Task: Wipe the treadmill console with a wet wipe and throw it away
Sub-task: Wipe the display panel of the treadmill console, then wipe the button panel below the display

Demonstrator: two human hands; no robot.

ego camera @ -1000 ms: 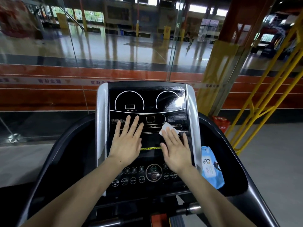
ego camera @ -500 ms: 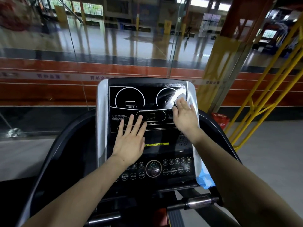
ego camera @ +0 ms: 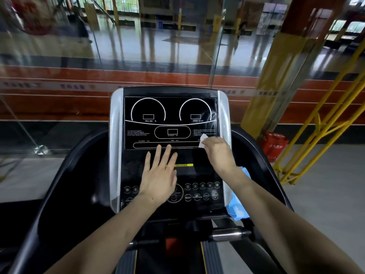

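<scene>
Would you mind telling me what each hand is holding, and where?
The right hand presses a white wipe under its fingers, one end sticking out. The left hand lies flat on the console, holding nothing.

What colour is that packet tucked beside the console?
Light blue packet, seen in the head view, right of the console.

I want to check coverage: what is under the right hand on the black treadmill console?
A white wet wipe sticks out from under the right hand, against the black treadmill console. The rest is covered.

Console (ego camera: 169,123) – glossy black panel, brushed silver side trim; wet wipe (ego camera: 202,141) – soft white cloth.
</scene>
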